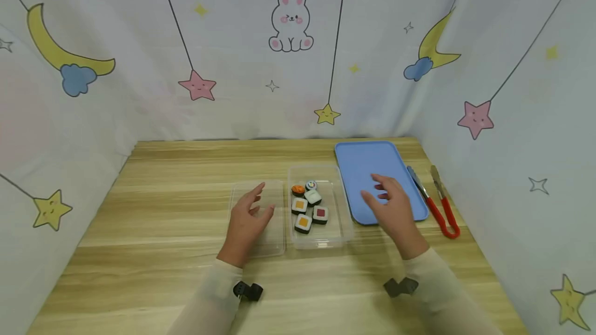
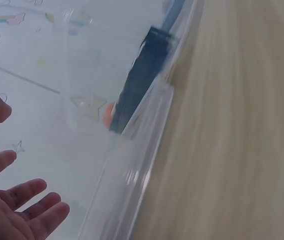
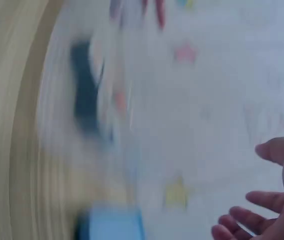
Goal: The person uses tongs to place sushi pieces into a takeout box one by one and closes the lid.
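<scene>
Several sushi pieces, one of them a roll with an orange square centre (image 1: 303, 223), sit in a clear plastic container (image 1: 344, 211) in the head view. To its left lies a flat clear plastic lid (image 1: 267, 244). My left hand (image 1: 247, 224) hovers over the lid, fingers loosely bent and holding nothing. Above the right part of a blue tray (image 1: 368, 164), my right hand (image 1: 392, 208) is spread with nothing in its grasp. Both wrist views show the left hand (image 2: 21, 205) and right hand (image 3: 272, 205) with parted fingers; the right wrist view is blurred.
Tongs with red handles (image 1: 450, 216) lie at the right of the tray, near the table's right edge. A wooden table (image 1: 163, 211) bears everything. Behind it and at the sides hangs a printed white curtain (image 1: 251, 30).
</scene>
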Action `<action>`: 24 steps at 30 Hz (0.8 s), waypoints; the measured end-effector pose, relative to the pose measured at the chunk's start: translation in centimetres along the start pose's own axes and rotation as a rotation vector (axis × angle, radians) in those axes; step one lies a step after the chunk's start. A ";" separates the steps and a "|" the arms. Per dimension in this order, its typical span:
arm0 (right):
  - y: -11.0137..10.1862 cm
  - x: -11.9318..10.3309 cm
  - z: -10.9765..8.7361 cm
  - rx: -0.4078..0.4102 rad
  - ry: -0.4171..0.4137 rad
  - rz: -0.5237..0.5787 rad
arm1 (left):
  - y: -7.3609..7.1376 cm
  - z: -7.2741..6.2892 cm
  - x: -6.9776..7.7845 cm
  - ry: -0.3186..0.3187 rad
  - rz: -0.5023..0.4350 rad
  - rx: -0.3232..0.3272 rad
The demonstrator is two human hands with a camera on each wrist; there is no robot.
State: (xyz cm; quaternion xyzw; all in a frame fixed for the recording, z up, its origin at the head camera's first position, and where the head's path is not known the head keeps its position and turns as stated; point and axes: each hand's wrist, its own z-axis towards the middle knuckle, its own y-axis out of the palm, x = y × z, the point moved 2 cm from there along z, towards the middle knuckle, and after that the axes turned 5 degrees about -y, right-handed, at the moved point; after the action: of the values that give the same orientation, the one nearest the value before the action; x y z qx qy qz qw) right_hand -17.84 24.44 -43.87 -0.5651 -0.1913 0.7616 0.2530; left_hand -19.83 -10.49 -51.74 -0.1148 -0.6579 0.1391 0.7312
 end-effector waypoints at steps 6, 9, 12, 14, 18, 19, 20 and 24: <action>8.5 -7.8 -2.3 -0.370 0.040 0.329 | -3.6 0.6 -2.1 -0.066 0.225 0.144; 12.2 -10.0 -3.1 -0.514 0.103 0.419 | -4.3 0.8 -2.9 -0.112 0.251 0.138; 14.9 -10.8 -3.5 -0.560 0.160 0.406 | -4.3 0.9 -3.2 -0.133 0.245 0.111; 16.4 -10.9 -3.6 -0.556 0.197 0.378 | -4.3 1.0 -3.3 -0.139 0.247 0.092; 18.5 -11.1 -3.6 -0.534 0.240 0.323 | -4.2 1.1 -3.3 -0.133 0.271 0.083; 19.0 -11.0 -3.6 -0.529 0.253 0.314 | -4.2 1.1 -3.3 -0.128 0.274 0.086; 19.4 -10.9 -3.6 -0.520 0.264 0.300 | -4.3 1.1 -3.3 -0.123 0.278 0.089; 20.9 -10.1 -3.7 -0.480 0.291 0.229 | -4.2 0.9 -3.4 -0.116 0.289 0.099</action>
State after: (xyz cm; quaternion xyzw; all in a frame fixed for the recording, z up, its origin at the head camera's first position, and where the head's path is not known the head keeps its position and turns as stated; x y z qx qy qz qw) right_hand -15.45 1.70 -49.29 -0.7298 -0.2627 0.6293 0.0494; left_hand -20.87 -15.65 -53.27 -0.1640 -0.6679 0.2814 0.6692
